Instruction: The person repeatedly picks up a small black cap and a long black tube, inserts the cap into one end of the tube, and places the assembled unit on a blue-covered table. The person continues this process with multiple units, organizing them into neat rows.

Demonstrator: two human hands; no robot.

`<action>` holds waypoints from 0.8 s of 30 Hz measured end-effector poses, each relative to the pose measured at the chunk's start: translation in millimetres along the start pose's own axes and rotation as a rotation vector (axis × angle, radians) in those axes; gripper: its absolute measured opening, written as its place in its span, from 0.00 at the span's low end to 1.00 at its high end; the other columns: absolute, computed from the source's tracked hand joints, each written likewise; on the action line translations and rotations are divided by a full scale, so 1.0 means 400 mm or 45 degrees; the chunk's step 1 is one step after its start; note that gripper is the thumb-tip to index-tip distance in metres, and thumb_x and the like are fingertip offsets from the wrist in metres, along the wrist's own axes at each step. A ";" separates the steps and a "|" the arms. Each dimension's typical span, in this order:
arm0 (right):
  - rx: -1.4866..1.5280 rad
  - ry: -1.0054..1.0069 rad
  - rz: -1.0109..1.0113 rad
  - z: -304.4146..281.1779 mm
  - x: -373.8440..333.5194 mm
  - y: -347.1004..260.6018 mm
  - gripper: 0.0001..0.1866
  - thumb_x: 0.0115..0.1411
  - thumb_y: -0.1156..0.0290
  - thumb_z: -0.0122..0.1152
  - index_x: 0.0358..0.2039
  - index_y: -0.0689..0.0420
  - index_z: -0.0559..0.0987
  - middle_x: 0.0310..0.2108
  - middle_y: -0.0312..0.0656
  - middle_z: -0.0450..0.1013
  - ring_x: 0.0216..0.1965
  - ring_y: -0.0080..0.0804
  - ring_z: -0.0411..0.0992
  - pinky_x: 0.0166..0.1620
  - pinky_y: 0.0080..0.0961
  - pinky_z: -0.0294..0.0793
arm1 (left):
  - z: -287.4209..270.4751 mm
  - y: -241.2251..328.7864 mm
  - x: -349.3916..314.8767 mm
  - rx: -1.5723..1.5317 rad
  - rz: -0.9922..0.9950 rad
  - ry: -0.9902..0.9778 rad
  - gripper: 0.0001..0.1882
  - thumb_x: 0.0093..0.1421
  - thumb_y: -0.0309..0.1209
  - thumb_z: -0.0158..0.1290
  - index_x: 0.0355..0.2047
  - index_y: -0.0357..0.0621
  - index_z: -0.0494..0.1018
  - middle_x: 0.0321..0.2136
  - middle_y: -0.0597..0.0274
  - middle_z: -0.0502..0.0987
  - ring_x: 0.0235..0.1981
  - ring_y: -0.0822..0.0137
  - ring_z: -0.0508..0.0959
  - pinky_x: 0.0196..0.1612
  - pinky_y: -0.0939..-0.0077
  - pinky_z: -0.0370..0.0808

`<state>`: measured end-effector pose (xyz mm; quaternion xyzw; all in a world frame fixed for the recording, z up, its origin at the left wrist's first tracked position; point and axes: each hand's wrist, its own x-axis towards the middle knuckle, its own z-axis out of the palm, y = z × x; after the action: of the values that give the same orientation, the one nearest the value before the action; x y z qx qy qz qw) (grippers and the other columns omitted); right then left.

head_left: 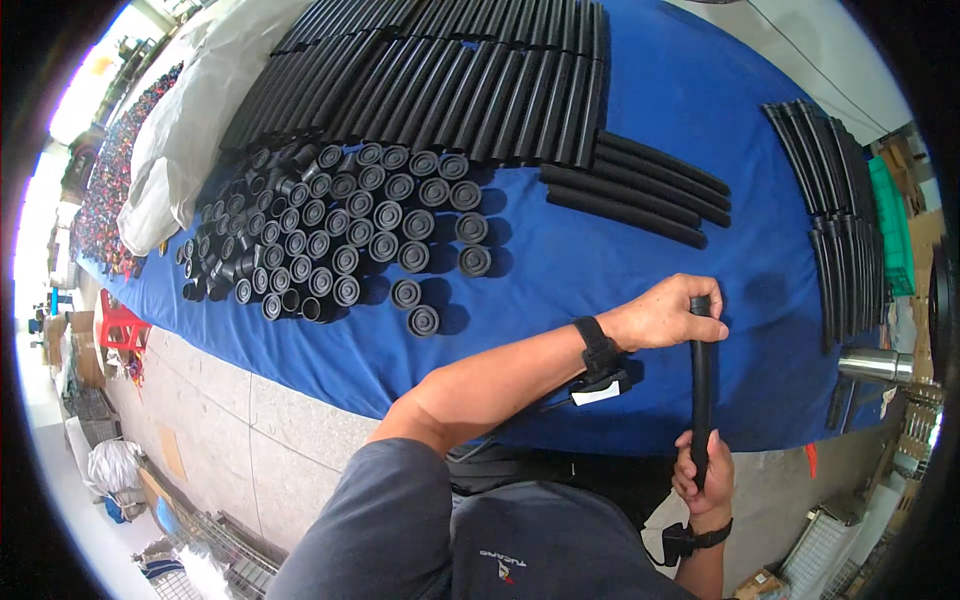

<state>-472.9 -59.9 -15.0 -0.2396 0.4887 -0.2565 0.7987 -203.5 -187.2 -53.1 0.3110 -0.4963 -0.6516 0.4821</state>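
A black tube (702,385) stands out from the near right edge of the blue-covered table, between my two hands. My left hand (668,312) is closed around its far end, thumb and fingers wrapped just below the opening. Lower down, near my body, my right hand (706,470) is closed on the near end of the same tube. Beyond my left hand, several loose black tubes (635,190) lie side by side on the cloth. Many round black caps with ringed tops (388,215) are spread left of them, some tipped on their sides.
Rows of black tubes (480,95) cover the far part of the blue cloth (590,275). More tubes (845,270) are stacked at the right edge, near a steel cylinder (875,365) and a green crate (890,225). White sheeting (180,150) lies far left; a red stool (122,322) stands on the floor.
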 end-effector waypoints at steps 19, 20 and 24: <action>0.044 -0.079 -0.104 0.068 0.001 -0.036 0.26 0.75 0.51 0.46 0.49 0.65 0.74 0.27 0.51 0.78 0.09 0.26 0.66 0.11 0.21 0.65 | -0.012 0.024 -0.003 -0.298 -0.104 0.004 0.11 0.61 0.34 0.65 0.34 0.43 0.75 0.18 0.76 0.68 0.15 0.83 0.64 0.16 0.84 0.57; 0.049 -0.128 -0.076 0.037 0.005 -0.031 0.26 0.75 0.50 0.45 0.50 0.65 0.73 0.26 0.51 0.78 0.09 0.26 0.66 0.11 0.21 0.65 | -0.011 0.022 -0.003 -0.308 -0.108 0.001 0.11 0.61 0.34 0.65 0.34 0.44 0.75 0.18 0.76 0.68 0.15 0.83 0.64 0.16 0.84 0.57; -0.067 -0.060 -0.190 -0.052 0.022 0.022 0.27 0.74 0.49 0.45 0.53 0.63 0.72 0.26 0.49 0.77 0.09 0.26 0.66 0.12 0.22 0.66 | -0.008 0.027 -0.002 -0.272 -0.138 0.009 0.10 0.61 0.34 0.65 0.34 0.44 0.75 0.18 0.76 0.68 0.15 0.83 0.64 0.16 0.84 0.57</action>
<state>-486.6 -61.6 -34.8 -0.3022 0.4571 -0.2966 0.7821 -197.0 -188.1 -44.0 0.2867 -0.4048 -0.7248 0.4782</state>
